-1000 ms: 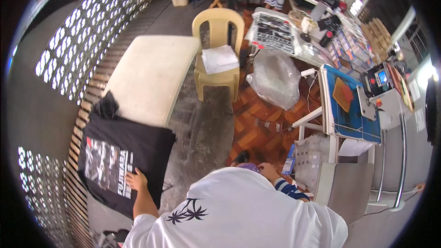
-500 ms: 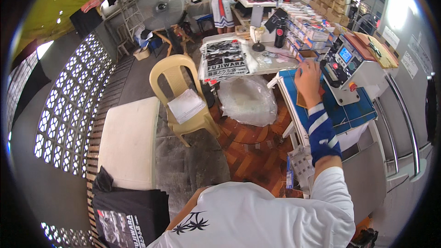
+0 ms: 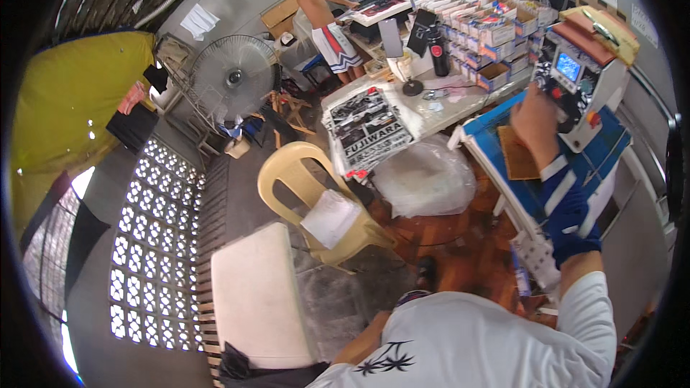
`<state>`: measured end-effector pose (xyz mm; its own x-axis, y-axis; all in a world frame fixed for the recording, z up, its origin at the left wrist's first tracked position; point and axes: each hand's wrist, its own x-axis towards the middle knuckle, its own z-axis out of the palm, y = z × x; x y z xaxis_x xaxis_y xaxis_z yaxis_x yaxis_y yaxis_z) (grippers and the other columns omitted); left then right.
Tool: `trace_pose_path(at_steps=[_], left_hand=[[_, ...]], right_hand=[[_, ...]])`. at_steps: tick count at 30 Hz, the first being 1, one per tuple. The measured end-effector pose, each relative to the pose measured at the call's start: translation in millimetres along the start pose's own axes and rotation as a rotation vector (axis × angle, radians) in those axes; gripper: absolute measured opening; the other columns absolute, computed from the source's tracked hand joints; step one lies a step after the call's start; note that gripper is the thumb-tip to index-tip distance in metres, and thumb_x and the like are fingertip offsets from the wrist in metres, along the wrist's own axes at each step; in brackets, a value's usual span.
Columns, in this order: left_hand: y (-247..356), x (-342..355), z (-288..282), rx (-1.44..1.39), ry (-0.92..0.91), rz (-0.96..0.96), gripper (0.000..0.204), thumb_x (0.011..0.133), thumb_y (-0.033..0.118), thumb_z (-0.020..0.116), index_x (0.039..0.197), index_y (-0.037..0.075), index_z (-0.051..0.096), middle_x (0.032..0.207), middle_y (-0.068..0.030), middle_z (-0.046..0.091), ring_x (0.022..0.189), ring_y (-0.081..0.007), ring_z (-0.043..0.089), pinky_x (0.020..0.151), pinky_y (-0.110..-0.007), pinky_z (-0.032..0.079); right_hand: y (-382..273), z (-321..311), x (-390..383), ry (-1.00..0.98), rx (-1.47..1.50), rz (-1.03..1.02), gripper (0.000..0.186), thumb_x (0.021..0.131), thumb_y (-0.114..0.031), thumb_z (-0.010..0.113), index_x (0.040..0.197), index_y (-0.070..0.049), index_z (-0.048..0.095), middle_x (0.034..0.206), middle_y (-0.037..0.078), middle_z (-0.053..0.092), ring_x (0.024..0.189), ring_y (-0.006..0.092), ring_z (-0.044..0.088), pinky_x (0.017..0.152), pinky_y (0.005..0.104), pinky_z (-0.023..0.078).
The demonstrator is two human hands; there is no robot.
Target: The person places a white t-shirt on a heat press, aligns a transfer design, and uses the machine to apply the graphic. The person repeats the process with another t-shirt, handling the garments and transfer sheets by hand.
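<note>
My right arm, in a blue-and-white wristband (image 3: 568, 205), reaches forward to the right. My right hand (image 3: 535, 121) is curled at the control panel of a white tabletop machine (image 3: 609, 93). Its fingers are partly hidden, so what they grip does not show. The panel carries a lit blue display (image 3: 568, 67), dials and a red-and-yellow button (image 3: 594, 118). Below the hand, a flat brown piece (image 3: 516, 154) lies on the blue-topped table (image 3: 490, 131). My left forearm (image 3: 363, 341) shows at the lower edge, and its hand is hidden behind my body.
A worktable (image 3: 460, 116) beyond holds printed black-and-white sheets (image 3: 370, 126), a black bottle (image 3: 438, 54) and stacked small boxes (image 3: 496, 32). A clear plastic bag (image 3: 431, 179), a beige chair (image 3: 284, 172) and a white slab (image 3: 259, 302) stand left. A co-worker (image 3: 327, 18) works behind; a fan (image 3: 233, 77) stands nearby.
The view has swung and tilted, so the room appears shifted. My right hand has moved from beside the machine to its control panel, uncovering more of the brown piece.
</note>
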<state>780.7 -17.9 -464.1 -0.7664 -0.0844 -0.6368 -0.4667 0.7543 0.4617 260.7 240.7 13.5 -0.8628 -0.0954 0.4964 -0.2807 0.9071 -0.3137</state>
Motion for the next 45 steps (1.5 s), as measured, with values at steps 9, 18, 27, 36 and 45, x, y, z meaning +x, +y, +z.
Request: trace_pose_path(at_steps=[9,18,27,36,45], left_hand=[[-3.3,87.0,-100.6,-0.019,-0.081,0.154,0.029,0.088,0.030,0.057,0.097,0.010,0.075,0.110,-0.0159,0.074,0.107,-0.0337,0.070,0.090,-0.044,0.057],[-89.5,157.0,-181.8,0.494,-0.136,0.681,0.030,0.087,0.033,0.058,0.097,0.010,0.075,0.112,-0.0156,0.074,0.109,-0.0340,0.069,0.092,-0.045,0.056],[-55.6,211.3,-243.9,0.342,-0.392,0.262,0.032,0.091,0.032,0.059,0.107,0.009,0.075,0.115,-0.0170,0.074,0.111,-0.0342,0.069,0.095,-0.044,0.054],[74.7,278.3,-262.3,0.407,-0.309,0.377,0.034,0.095,0.032,0.059,0.116,0.009,0.074,0.118,-0.0173,0.074,0.112,-0.0331,0.069,0.098,-0.042,0.053],[139.1,284.5,-232.8,0.274,-0.067,0.323,0.037,0.098,0.032,0.059,0.125,0.010,0.073,0.120,-0.0176,0.074,0.113,-0.0321,0.070,0.100,-0.040,0.052]], right_hand=[[5.2,11.8,24.8,-0.129,-0.168,0.206,0.031,0.090,-0.026,0.064,0.105,0.001,0.070,0.102,0.024,0.074,0.098,0.0423,0.073,0.085,0.0538,0.058],[-16.6,0.3,23.3,-0.085,-0.339,0.272,0.030,0.087,-0.029,0.066,0.097,-0.002,0.073,0.095,0.023,0.075,0.090,0.0412,0.075,0.081,0.0512,0.060],[0.9,18.5,17.0,-0.082,-0.309,0.253,0.029,0.090,-0.032,0.063,0.099,-0.005,0.071,0.093,0.021,0.076,0.087,0.0373,0.075,0.076,0.0503,0.059],[7.6,18.3,13.0,-0.044,-0.215,0.194,0.026,0.090,-0.025,0.063,0.099,-0.001,0.068,0.085,0.017,0.076,0.078,0.0332,0.076,0.069,0.0448,0.060],[13.0,16.9,4.8,0.044,-0.179,0.058,0.016,0.086,-0.014,0.061,0.095,-0.003,0.069,0.080,0.015,0.076,0.073,0.0277,0.076,0.066,0.0382,0.060]])
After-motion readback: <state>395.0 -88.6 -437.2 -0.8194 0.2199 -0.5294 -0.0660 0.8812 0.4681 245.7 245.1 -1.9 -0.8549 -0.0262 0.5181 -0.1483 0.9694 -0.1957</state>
